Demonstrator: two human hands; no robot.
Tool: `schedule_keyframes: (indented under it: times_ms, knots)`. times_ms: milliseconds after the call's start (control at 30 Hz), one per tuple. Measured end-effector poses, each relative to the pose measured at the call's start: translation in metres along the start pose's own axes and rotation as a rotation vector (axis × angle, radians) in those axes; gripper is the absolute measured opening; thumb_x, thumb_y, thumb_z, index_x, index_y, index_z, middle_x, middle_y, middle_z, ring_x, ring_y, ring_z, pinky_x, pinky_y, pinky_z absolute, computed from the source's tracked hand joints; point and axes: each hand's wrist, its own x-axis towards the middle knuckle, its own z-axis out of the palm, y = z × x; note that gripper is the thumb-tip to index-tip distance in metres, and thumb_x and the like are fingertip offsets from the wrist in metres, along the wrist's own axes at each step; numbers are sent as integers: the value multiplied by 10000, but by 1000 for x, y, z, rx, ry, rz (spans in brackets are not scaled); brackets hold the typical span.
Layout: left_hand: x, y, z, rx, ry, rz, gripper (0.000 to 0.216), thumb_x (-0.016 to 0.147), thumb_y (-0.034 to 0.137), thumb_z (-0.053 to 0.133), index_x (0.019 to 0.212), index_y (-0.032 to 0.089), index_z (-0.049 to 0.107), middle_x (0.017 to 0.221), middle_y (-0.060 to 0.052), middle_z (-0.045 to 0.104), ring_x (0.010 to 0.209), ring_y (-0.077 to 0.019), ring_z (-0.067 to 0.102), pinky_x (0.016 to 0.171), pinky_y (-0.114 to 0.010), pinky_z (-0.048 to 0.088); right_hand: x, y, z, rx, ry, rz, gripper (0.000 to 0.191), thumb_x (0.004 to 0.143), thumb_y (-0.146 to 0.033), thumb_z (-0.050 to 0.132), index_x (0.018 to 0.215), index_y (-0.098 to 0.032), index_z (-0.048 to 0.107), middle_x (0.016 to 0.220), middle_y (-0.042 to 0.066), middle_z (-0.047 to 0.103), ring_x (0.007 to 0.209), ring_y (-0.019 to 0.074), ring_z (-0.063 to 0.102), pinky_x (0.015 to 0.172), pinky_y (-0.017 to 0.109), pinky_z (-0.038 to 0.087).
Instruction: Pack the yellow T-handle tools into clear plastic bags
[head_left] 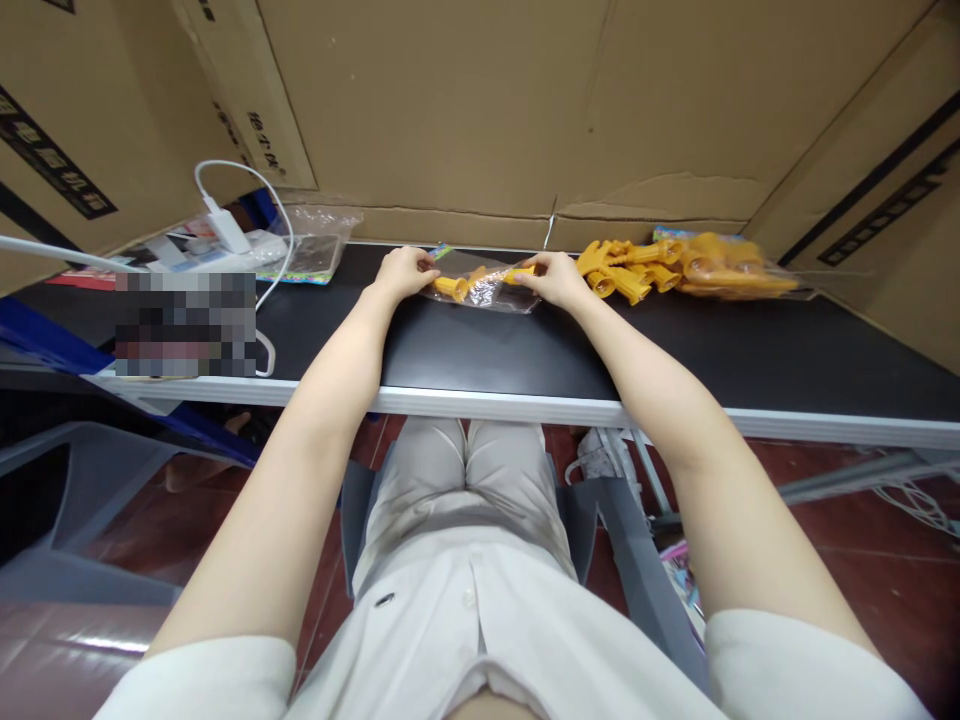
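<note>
A clear plastic bag (487,290) lies on the black tabletop in front of me, with yellow plastic pieces (451,289) in or under its film; I cannot tell which. My left hand (405,272) pinches the bag's left end, beside a yellow piece with a hollow round end. At the other end, my right hand (556,279) has its thumb and fingers closed on the film, close against another yellow piece (520,274). Just right of that hand lies a heap of loose yellow plastic pieces (630,272), several of them with hollow round ends.
Farther right is a filled bag of yellow pieces (727,268). At left stand a white charger with its cable (229,230), a flat clear packet (315,255) and a pixelated patch. Cardboard walls (465,110) enclose the back and sides. A pale metal edge (495,403) runs along the table's front.
</note>
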Motion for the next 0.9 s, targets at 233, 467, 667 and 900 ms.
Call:
schedule_keyframes:
  times_ms: [233, 467, 667, 900]
  knots:
    - [2, 6, 8, 28, -33, 57, 566, 992, 287, 590, 1526, 122, 686, 1524, -151, 711, 1429, -308, 656, 1237, -355, 481, -2, -6, 11, -19, -44, -69, 436, 848, -245, 818, 1253, -86, 815, 1158, 159, 817, 1100, 321, 772, 1066, 469, 607]
    - [-4, 16, 5, 53, -188, 62, 597, 1034, 272, 461, 1575, 115, 658, 1577, -129, 693, 1443, -297, 673, 1200, -280, 505, -9, -16, 14, -5, -101, -187, 427, 847, -203, 786, 1255, -96, 848, 1227, 147, 835, 1120, 341, 797, 1082, 469, 606]
    - [-8, 21, 3, -6, -240, 129, 552, 985, 318, 499, 1432, 138, 770, 1436, -99, 783, 1322, -296, 743, 1130, -290, 556, -2, -8, 25, -34, -13, -248, 365, 867, -172, 758, 1213, -113, 858, 1264, 158, 825, 1247, 369, 755, 1147, 485, 571]
    - [-2, 20, 13, 52, -210, 166, 627, 989, 296, 423, 1536, 182, 708, 1534, -77, 731, 1407, -274, 698, 1211, -311, 513, 8, -1, 32, -101, -62, -355, 464, 915, -163, 741, 1374, -128, 800, 1328, 180, 793, 1243, 366, 751, 1158, 508, 554]
